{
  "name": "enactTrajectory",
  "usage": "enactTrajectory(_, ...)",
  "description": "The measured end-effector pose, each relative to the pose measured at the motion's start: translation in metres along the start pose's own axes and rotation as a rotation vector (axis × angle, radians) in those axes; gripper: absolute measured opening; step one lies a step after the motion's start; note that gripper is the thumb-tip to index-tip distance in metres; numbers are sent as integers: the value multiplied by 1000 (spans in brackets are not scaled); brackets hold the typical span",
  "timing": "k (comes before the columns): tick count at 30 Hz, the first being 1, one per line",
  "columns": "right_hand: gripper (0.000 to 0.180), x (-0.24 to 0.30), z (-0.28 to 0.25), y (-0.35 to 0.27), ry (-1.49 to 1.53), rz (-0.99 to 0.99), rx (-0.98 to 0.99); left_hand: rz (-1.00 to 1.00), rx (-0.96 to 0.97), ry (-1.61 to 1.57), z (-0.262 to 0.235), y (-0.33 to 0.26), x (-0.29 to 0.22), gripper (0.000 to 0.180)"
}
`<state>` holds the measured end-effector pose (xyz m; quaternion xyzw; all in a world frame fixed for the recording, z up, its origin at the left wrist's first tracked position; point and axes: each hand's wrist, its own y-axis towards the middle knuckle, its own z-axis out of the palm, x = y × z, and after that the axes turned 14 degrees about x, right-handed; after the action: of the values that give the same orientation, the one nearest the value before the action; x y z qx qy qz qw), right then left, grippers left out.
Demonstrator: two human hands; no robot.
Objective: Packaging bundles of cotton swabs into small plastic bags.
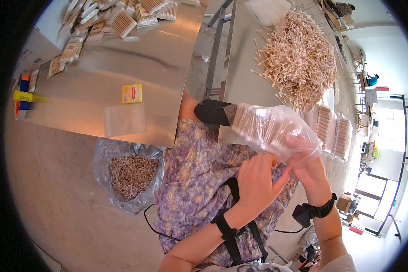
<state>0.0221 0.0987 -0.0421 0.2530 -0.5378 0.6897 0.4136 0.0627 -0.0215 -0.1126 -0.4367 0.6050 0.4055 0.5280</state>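
A clear plastic bag [299,122] with a row of cotton swabs [258,124] in it lies tilted over my lap. My right hand [303,158] grips its near end, with the fingers seen partly through the film. Close beside it, my left hand [257,181] has its fingers curled against the bag's near edge; the fingertips are partly hidden. At the bag's far left end is a flat black piece with a rounded tip [213,112]; what it is I cannot tell. Beyond the bag, a large heap of loose cotton swabs [299,56] covers part of the right table.
Filled bags of swabs [341,136] lie right of the heap. On the left metal table [163,90] are small swab packets [122,22], a yellow card [132,93], a clear flat bag [124,120] and a yellow tube [22,96]. An open plastic bag [102,177] of brown bits stands on the floor.
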Motion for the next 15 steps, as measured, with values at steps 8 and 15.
enactTrajectory(8, 36, -7, -23, -1, -58, 48, -106, -11, 41, -51, 3, -8, -5, 37)
enactTrajectory(15, 36, -2, -20, -4, 5, 39, -124, -152, 223, -113, 17, -11, -9, 46)
